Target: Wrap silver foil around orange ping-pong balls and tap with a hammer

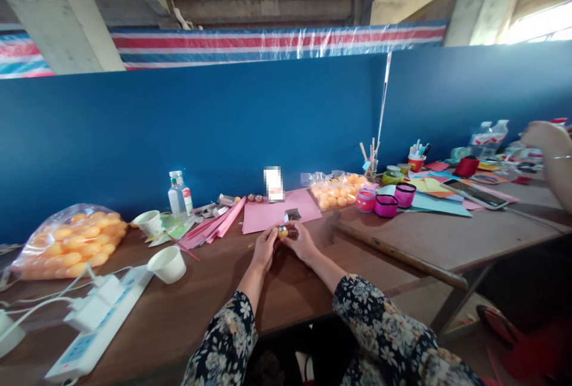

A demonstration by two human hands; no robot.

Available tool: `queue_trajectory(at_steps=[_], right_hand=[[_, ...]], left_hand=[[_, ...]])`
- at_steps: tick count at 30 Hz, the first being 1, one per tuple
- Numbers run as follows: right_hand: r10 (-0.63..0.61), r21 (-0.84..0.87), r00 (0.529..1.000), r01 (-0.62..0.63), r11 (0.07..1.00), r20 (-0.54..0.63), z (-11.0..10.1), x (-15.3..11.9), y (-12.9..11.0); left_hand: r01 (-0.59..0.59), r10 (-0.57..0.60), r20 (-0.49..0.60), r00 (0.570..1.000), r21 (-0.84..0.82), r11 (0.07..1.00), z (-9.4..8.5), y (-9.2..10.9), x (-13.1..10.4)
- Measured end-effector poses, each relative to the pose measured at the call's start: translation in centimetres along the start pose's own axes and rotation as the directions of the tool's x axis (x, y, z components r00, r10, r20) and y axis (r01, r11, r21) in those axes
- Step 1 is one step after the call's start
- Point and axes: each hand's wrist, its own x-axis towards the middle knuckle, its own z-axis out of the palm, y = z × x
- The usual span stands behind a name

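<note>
Between my two hands, over the brown table, is a small shiny gold ball (283, 232). My left hand (266, 246) has its fingers closed on the ball's left side. From the right, my right hand (302, 243) pinches it with thumb and fingers. Just beyond the hands lies a pink sheet (263, 214) with a small dark piece (293, 214) on it. Two more shiny balls (255, 198) rest at the sheet's back edge. Folded pink paper strips (218, 224) are left of the sheet.
A bag of orange balls (74, 240), a white cup (167, 264) and a power strip (102, 320) stand left. Another bag (337, 190), pink-purple rings (386, 205), a wooden bar (402, 255) and a phone (476, 193) lie right. Another person's arm (554, 159) is far right.
</note>
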Motion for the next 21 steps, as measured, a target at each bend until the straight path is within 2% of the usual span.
queue_trajectory(at_steps=[3, 11, 15, 21], right_hand=[[-0.008, -0.028, 1.0, 0.008, 1.0, 0.003, 0.0, 0.0, 0.2], [-0.016, -0.057, 0.999, 0.013, 0.998, -0.044, -0.1, 0.3, 1.2], [-0.033, -0.067, 0.999, 0.03, 0.997, -0.031, 0.0, 0.3, 1.1], [-0.08, -0.1, 0.997, 0.079, 0.992, -0.007, 0.0, 0.3, 1.1]], left_hand=[[0.002, -0.003, 0.014, 1.0, 0.007, 1.0, 0.0, 0.0, 0.0], [0.026, -0.03, -0.05, 0.998, -0.078, 0.997, 0.4, 0.4, -0.2], [0.03, -0.032, -0.061, 0.998, -0.031, 0.999, 0.3, 0.3, -0.2], [-0.011, 0.011, -0.018, 1.0, -0.001, 1.0, 0.0, -0.2, 0.0]])
